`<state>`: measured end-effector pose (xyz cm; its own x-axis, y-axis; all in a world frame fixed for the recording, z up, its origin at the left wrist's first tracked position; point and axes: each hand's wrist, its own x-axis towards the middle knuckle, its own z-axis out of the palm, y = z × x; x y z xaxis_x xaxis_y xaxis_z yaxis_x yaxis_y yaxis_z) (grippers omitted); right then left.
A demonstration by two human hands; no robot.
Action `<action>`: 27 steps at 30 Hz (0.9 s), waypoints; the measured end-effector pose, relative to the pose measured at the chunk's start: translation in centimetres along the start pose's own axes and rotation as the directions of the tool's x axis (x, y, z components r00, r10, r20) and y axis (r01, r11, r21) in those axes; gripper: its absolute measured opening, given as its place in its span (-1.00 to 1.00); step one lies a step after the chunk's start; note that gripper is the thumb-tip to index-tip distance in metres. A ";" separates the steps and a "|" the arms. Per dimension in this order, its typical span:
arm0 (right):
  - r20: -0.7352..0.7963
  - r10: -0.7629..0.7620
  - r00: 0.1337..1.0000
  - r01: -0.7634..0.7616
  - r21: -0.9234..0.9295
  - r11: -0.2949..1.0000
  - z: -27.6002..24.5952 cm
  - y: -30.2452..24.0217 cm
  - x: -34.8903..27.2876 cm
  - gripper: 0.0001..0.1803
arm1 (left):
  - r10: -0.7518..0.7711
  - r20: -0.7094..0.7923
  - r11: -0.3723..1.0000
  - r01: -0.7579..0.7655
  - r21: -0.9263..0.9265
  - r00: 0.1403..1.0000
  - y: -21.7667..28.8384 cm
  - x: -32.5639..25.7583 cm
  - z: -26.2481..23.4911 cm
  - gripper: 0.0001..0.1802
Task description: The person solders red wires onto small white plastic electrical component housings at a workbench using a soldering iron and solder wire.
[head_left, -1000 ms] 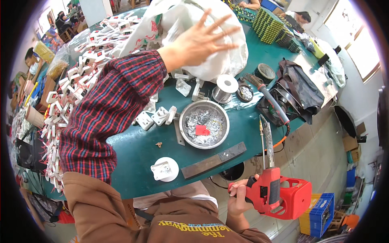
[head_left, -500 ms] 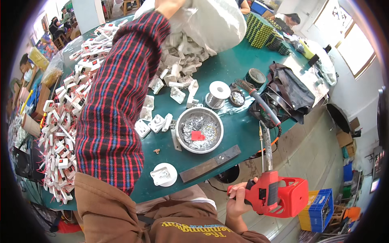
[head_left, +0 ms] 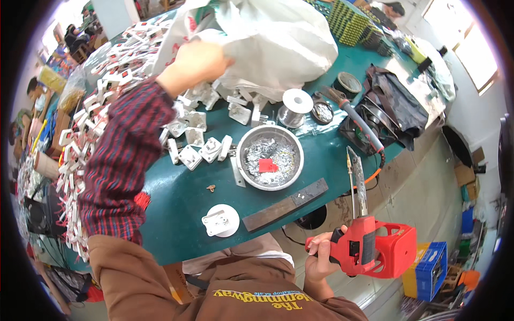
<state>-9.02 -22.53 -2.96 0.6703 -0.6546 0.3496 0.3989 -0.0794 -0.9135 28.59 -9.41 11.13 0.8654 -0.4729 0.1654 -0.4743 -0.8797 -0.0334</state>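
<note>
Left hand (head_left: 195, 64) reaches across green desk (head_left: 171, 198), fingers clenched on white plastic bag (head_left: 278, 43) above pile of white plugs (head_left: 198, 144); right hand (head_left: 321, 257) low beside desk edge, fingers wrapped round grip of red soldering gun (head_left: 369, 246), tip pointing up; metal bowl (head_left: 270, 157) of solder scraps between hands, near plugs.
</note>
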 end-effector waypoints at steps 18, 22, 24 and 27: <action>0.089 0.207 0.974 -0.186 -0.195 0.963 1.2 0.0 -0.5 -0.89 | 0.323 -0.043 0.946 -0.324 -0.022 0.945 -1.6 10.7 11.8 -0.46; 0.437 0.143 0.888 -0.021 -0.274 0.961 0.6 -0.4 -0.2 -0.60 | 0.359 -0.304 0.917 -0.394 -0.059 0.882 -1.6 9.1 13.5 -0.49; 0.320 0.022 0.947 0.063 -0.252 0.966 0.5 0.3 -1.0 -0.44 | 0.388 -0.418 0.892 -0.448 -0.052 0.821 -1.1 8.5 14.3 -0.49; 0.136 0.065 0.989 -0.055 -0.080 0.995 1.5 0.4 -1.4 -0.46 | 0.392 -0.170 0.914 -0.403 -0.036 0.904 0.6 5.8 11.5 -0.47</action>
<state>-8.86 -20.51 -3.51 0.7737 -0.5501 0.3143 0.3102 -0.1037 -0.9450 35.21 -13.29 0.76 0.5691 -0.7641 0.3038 -0.7886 -0.6118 -0.0615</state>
